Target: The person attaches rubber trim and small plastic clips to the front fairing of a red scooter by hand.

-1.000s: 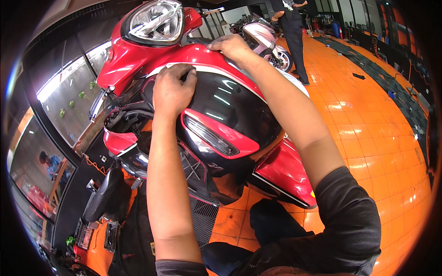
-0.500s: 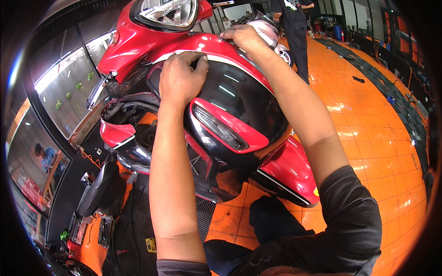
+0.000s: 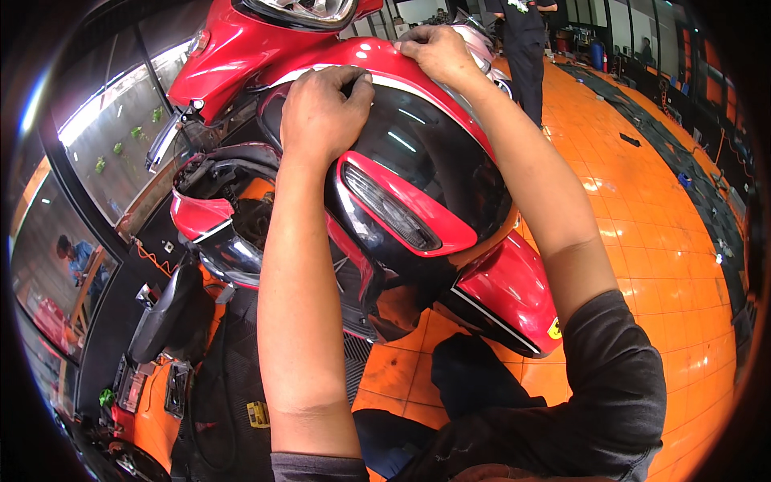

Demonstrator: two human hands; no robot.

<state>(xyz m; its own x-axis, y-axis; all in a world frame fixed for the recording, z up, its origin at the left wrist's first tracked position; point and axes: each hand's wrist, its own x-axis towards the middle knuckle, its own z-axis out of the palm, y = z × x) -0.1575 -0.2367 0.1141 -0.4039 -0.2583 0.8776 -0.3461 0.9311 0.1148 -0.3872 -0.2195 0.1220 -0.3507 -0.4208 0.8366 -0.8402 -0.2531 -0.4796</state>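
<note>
A red and black scooter (image 3: 385, 60) stands in front of me, its front end toward me. My left hand (image 3: 325, 116) rests on the upper edge of the glossy black front panel (image 3: 418, 153), beside a white stripe (image 3: 387, 81). Its fingers are curled and the thumb is bent in; what they grip, if anything, is hidden. Farther right, my right hand (image 3: 440, 56) has its fingers drawn together with their tips against the red edge of the bodywork. Nothing nameable shows in them. Below the hands lie a clear, red-framed light (image 3: 389, 207) and the red front mudguard (image 3: 514, 285).
A person in dark clothes (image 3: 526, 60) stands beyond the scooter, near a paler one (image 3: 475, 44). A removed seat (image 3: 173, 321) and a small yellow box (image 3: 258, 414) lie at the left. Orange tiles (image 3: 642, 265) cover the floor at the right.
The scooter sits slightly higher in the picture, and both hands have shifted up and a little right along with it. Their contact with the bodywork looks much the same.
</note>
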